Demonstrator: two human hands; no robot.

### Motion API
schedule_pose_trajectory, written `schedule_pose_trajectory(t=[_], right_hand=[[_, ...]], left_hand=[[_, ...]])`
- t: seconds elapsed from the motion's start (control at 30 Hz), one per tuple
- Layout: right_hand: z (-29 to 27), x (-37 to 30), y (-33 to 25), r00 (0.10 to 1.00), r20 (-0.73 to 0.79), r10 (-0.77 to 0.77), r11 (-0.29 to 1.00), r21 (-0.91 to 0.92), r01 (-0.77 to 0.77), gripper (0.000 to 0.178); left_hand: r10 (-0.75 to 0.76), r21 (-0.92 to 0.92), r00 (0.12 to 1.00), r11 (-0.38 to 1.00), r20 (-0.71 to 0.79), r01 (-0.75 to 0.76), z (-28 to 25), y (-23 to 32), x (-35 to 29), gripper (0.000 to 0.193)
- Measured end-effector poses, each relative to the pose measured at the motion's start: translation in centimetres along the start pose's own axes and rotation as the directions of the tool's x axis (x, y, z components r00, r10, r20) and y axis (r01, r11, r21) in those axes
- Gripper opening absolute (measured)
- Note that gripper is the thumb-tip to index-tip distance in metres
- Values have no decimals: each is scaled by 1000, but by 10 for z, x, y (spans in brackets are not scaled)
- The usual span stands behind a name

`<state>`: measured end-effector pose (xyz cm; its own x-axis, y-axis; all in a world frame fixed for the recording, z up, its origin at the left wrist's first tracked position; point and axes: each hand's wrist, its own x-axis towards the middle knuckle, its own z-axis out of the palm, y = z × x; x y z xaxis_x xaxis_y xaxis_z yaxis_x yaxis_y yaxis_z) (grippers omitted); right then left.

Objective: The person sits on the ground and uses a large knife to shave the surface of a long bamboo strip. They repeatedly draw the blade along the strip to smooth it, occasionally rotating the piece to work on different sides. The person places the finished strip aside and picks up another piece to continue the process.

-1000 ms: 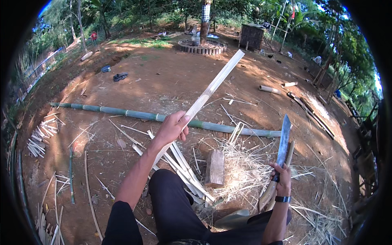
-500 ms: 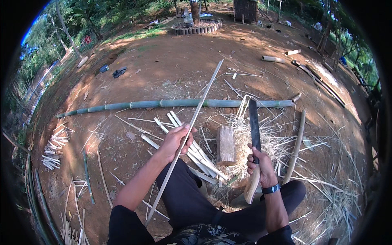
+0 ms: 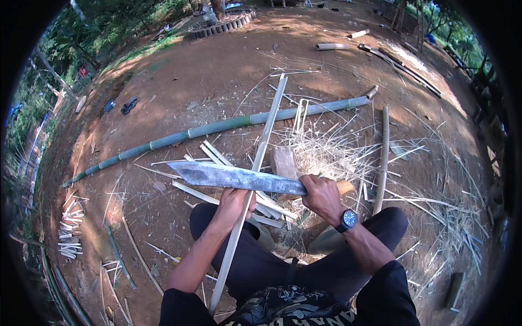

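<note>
Left fingers (image 3: pixel 232 200) are curled closed round a long pale bamboo strip (image 3: pixel 232 249), which slants from the lap out past the knees. Right fingers (image 3: pixel 316 190) are wrapped tight on a big machete (image 3: pixel 231 178) where blade meets handle, blade pointing left and crossing over the strip just above the left fist; can't tell if they touch. Beyond that, a wood block (image 3: pixel 283 161), pale shavings (image 3: pixel 333 155) beside it, then a green bamboo pole (image 3: pixel 202 130) on the dirt.
</note>
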<state>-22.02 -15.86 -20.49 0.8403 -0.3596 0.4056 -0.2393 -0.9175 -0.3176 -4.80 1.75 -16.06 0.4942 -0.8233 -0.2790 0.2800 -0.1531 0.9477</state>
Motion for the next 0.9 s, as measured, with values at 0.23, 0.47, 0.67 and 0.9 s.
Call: schedule_pose_trajectory(t=[0.23,0.47,0.67,0.9], right_hand=[[3,17,-2,1000,-5,18,1000,-16,-18,14],[6,29,33,990,-33,140,990,-29,-141,8],[-2,13,29,998,-36,59,998,-32,-60,9],[-4,15,37,988,-49,145,988,-43,-147,7]], left_hand=[[20,123,1000,992,-19,-17,21,10,-17,39],[58,224,998,973,20,-61,25,9,-22,41],[15,218,999,976,30,-21,31,9,-31,40],[-8,198,999,980,41,0,26,3,-35,38]])
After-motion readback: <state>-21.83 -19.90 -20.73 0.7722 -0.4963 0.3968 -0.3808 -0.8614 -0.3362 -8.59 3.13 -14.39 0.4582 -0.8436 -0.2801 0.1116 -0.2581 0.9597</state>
